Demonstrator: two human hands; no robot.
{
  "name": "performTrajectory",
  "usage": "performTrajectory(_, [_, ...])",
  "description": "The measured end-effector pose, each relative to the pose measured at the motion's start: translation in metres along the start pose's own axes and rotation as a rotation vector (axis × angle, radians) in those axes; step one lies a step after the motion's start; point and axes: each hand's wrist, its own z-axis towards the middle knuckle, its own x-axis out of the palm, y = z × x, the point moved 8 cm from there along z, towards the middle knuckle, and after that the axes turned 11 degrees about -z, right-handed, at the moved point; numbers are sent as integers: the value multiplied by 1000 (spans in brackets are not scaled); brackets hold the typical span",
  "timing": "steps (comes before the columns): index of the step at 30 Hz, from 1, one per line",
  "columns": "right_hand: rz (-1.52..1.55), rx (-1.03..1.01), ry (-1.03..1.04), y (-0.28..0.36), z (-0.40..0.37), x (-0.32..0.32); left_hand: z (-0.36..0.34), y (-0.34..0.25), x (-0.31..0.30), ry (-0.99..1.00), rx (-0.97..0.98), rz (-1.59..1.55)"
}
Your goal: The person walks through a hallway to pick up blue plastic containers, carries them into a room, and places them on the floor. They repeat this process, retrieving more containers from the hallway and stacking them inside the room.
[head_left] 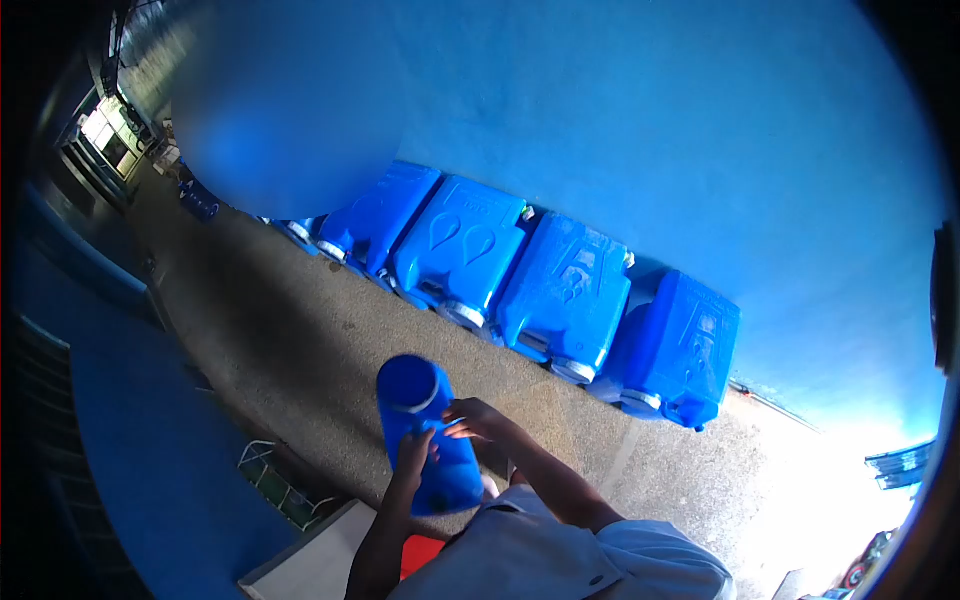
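A blue plastic water container (460,478) with a wide round mouth is in front of my body, tilted in view. My left hand (415,455) is against its near side, fingers partly wrapped around it and thumb raised. My right hand (474,419) reaches in from the other side, just below the rim. Its fingers are stretched and a little apart, close to or touching the container. Whether the container's base rests on anything is hidden.
Several blue water jugs with white caps, one of them a jug (570,290), stand along the blue wall (660,130). A wire rack (280,485), a pale flat surface (315,560) and a red object (420,553) lie near my left side. Concrete floor (330,390) runs between.
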Motion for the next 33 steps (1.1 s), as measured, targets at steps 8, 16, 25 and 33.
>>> performTrajectory(8, [928, -171, -800, -90, 109, -287, 26, 25, -57, -44, -37, -78])
performTrajectory(16, [1152, -418, -817, -38, 124, -306, 28, -8, -48, -97, -10, 39])
performTrajectory(25, [1038, -1393, -550, 196, -94, -245, -1, -68, -32, -26, 179, 58])
performTrajectory(33, [272, -881, -391, 192, -183, -79, -67, -123, 5, 397, 385, -32])
